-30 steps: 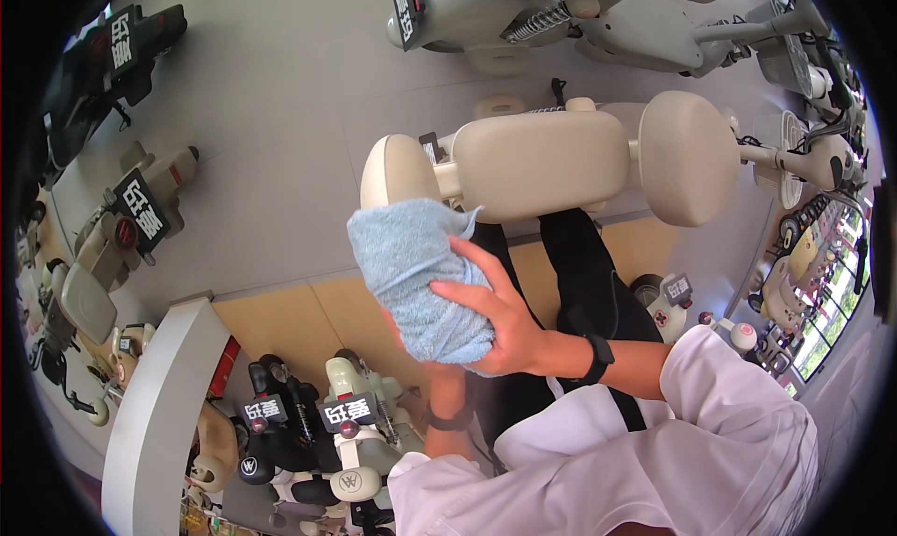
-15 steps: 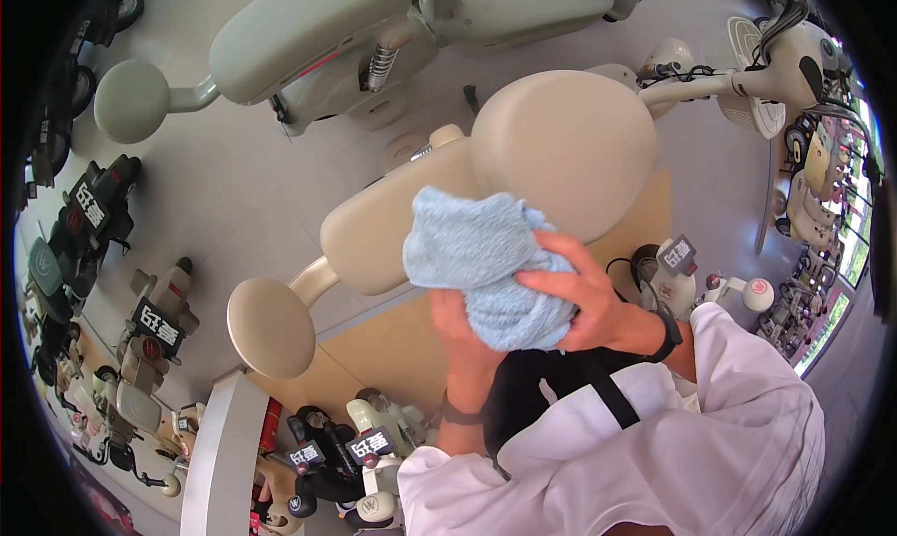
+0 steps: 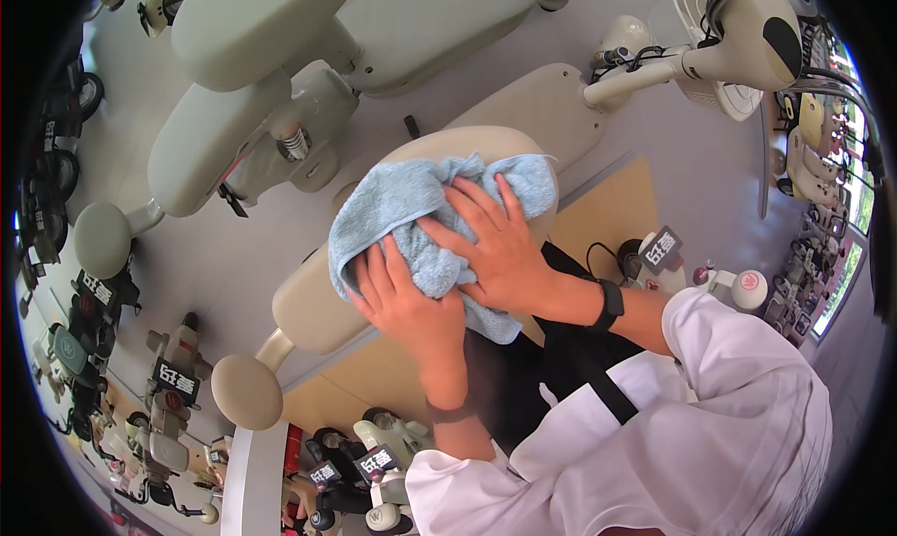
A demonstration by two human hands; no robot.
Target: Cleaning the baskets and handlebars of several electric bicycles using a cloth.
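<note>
A light blue terry towel (image 3: 397, 195), loosely bunched, lies over the round cream front seat (image 3: 439, 142) of a scooter. My left hand (image 3: 411, 321) rests on the towel's near left part, fingers spread and stretched forward. On its right part lies my right hand (image 3: 500, 256), fingers apart and pointing away from me. Most of the seat is hidden under the towel and hands. The scooter's longer cream rear seat (image 3: 313, 304) extends to the lower left, with a round cream backrest (image 3: 247, 392) beyond it.
A grey-green scooter (image 3: 206, 148) stands close by on the far side. The cream scooter's handlebar stem (image 3: 640, 83) reaches to the upper right. More scooters (image 3: 170, 396) line the left and near sides, beside a white counter (image 3: 250, 471).
The towel, bunched up between my hands before, is now spread out over the front seat. Both hands have gone from gripping it to lying on top, fingers spread. The view has shifted.
</note>
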